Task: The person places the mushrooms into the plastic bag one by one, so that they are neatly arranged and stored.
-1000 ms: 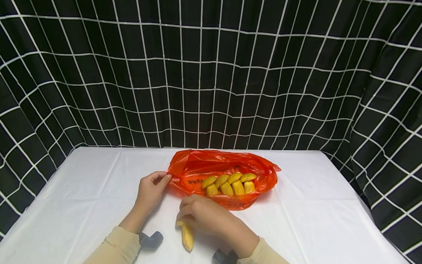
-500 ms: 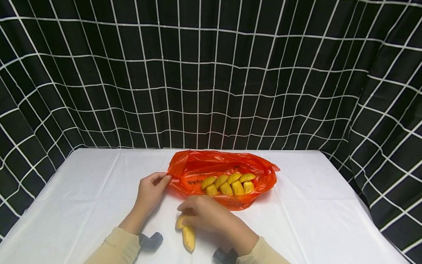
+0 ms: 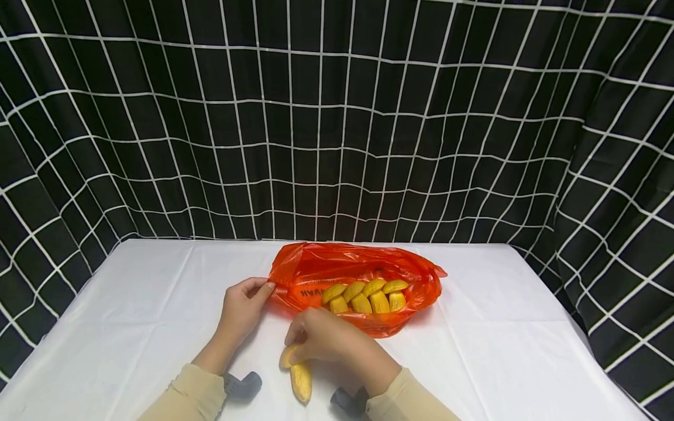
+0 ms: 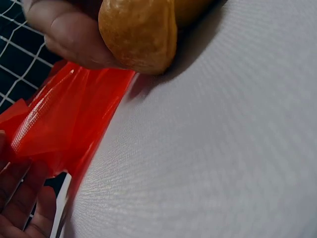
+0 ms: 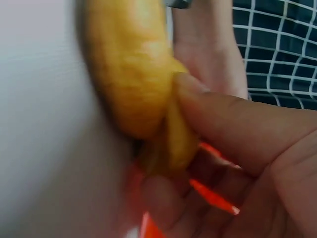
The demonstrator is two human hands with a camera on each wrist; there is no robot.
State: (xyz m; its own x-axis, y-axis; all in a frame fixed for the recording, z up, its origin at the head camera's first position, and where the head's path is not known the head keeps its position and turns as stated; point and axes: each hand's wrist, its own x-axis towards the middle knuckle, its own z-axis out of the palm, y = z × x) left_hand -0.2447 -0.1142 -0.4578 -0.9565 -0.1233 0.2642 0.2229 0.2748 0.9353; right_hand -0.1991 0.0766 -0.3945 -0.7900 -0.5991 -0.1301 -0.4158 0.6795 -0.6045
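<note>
A red plastic bag (image 3: 326,263) lies with its mouth spread open on the white table. Its left edge is pinched between the thumb and fingers of my left hand (image 3: 241,310). In front of the bag, my right hand (image 3: 332,342) grips a yellow mushroom (image 3: 302,383) by its cap, with the stem pointing toward me. The right wrist view shows the thumb and fingertips on either side of the cap (image 5: 181,136), the stem (image 5: 131,64) close to the tablecloth. Several similar yellow mushrooms (image 3: 379,301) lie in a row inside the bag.
A white cloth covers the table (image 3: 505,362). Black curtains with a white grid (image 3: 337,128) enclose the back and sides. Grey curved pieces (image 3: 243,386) stick out at both wrists.
The right hand's fingers shift on the mushroom cap, and more of the cap shows now than one second ago. The left hand keeps its hold on the bag's edge.
</note>
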